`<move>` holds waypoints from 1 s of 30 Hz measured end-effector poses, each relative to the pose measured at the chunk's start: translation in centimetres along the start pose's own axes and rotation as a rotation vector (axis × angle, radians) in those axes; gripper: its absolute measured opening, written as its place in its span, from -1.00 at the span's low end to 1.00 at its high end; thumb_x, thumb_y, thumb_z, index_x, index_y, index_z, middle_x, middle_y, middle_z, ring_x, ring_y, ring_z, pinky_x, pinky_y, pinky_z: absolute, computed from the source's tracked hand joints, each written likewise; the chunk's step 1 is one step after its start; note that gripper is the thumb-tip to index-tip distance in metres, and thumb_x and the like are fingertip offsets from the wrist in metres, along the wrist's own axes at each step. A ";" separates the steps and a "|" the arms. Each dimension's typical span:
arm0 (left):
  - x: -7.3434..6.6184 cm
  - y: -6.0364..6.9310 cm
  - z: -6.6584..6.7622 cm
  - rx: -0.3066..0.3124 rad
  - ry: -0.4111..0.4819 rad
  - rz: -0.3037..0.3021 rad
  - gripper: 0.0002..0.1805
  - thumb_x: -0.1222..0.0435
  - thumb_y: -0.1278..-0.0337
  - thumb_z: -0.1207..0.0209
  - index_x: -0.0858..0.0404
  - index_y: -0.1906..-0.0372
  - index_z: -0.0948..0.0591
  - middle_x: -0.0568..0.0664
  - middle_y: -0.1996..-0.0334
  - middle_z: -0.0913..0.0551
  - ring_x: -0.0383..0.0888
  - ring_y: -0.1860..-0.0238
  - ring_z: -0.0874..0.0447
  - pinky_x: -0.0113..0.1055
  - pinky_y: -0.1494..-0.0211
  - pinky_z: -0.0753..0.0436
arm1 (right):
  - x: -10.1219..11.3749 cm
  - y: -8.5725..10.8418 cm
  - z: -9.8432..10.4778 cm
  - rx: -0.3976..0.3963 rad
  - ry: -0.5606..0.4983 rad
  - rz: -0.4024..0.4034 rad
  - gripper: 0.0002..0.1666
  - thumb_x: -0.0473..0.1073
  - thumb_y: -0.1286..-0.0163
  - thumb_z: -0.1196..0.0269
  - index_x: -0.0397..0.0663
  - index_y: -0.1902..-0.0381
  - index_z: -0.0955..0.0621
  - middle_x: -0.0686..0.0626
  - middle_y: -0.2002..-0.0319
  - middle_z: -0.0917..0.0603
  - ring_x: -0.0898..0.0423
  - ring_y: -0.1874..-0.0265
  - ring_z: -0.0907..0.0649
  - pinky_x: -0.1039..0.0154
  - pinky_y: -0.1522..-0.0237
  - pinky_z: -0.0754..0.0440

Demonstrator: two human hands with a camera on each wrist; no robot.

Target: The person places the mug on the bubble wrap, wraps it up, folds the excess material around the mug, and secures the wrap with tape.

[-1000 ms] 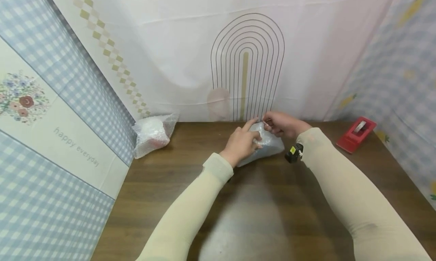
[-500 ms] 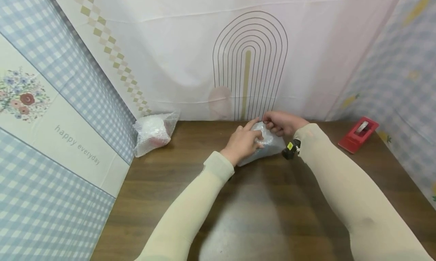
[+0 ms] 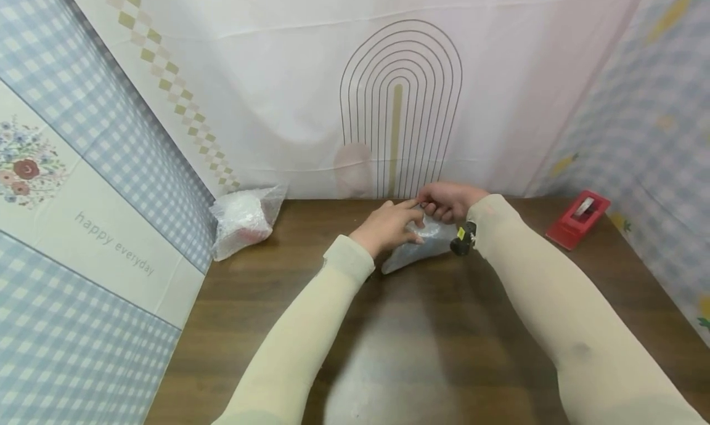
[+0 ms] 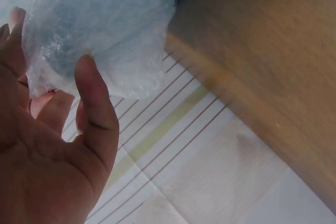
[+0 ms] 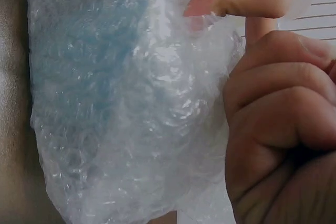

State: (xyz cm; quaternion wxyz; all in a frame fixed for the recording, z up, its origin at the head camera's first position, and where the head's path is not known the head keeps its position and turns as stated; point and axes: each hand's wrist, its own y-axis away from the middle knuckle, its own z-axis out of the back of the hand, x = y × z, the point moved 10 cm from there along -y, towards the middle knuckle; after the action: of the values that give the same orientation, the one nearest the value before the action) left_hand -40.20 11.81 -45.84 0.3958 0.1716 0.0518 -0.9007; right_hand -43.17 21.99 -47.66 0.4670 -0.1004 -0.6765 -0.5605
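Observation:
A bubble-wrapped package (image 3: pixel 413 252), pale blue inside, rests on the table near the back wall. My left hand (image 3: pixel 388 226) holds it from the left; in the left wrist view the thumb (image 4: pixel 94 98) lies along the near face and the other fingers reach behind. My right hand (image 3: pixel 446 200) is at the package's top edge, fingers curled and fingertips together beside the left index finger. A thin strip, like clear tape, showed at these fingertips earlier; it is now mostly hidden. The right wrist view shows the bubble wrap (image 5: pixel 157 87) beside the curled right fingers (image 5: pixel 283 77).
A second bubble-wrapped package (image 3: pixel 244 218), with something reddish inside, lies at the table's back left. On the right stands a red tape dispenser (image 3: pixel 577 220) with a pale roll. Printed cloth walls (image 3: pixel 266 92) border the brown wooden table (image 3: pixel 249 326).
My right hand has moved a little left, bringing its fingertips against the left index finger. The strip at its fingertips has gone out of sight. The left hand still holds the package.

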 end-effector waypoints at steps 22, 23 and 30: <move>-0.7 -0.4 0.8 0.056 -0.045 -0.016 -0.61 -0.15 -0.38 -0.46 -0.08 -0.13 -0.76 -0.21 -0.73 -0.48 0.06 -0.29 -0.70 -0.09 -0.13 -0.78 | 0.2 2.9 0.7 -0.063 0.074 -0.027 -0.58 -0.01 -0.84 0.08 -0.22 -0.14 -0.56 0.18 0.46 -0.71 0.43 0.60 -0.56 0.60 0.55 -0.44; -0.7 -0.4 0.8 0.056 -0.048 -0.013 -0.61 -0.14 -0.39 -0.47 -0.08 -0.13 -0.76 -0.20 -0.76 -0.43 0.05 -0.27 -0.71 -0.10 -0.11 -0.78 | 0.3 3.4 0.7 -0.079 0.074 -0.022 -0.54 0.00 -0.85 0.08 -0.29 -0.23 -0.52 0.16 0.43 -0.75 0.42 0.58 -0.60 0.59 0.53 -0.47; -0.4 -0.3 0.5 0.055 -0.063 0.006 -0.62 -0.13 -0.43 -0.45 -0.05 -0.14 -0.75 -0.22 -0.82 -0.32 0.12 -0.31 -0.67 -0.03 -0.16 -0.77 | 2.0 6.6 0.5 -0.214 0.123 0.103 -0.54 -0.26 -0.74 -0.14 -0.42 -0.41 -0.35 -0.07 0.09 -0.69 0.29 0.42 -0.74 0.53 0.36 -0.69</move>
State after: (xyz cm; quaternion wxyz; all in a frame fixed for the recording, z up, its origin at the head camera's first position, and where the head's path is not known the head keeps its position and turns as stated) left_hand -40.30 12.13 -45.25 0.3952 0.1541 0.0136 -0.9055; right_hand -40.23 23.97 -41.77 0.5224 -0.1494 -0.5769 -0.6099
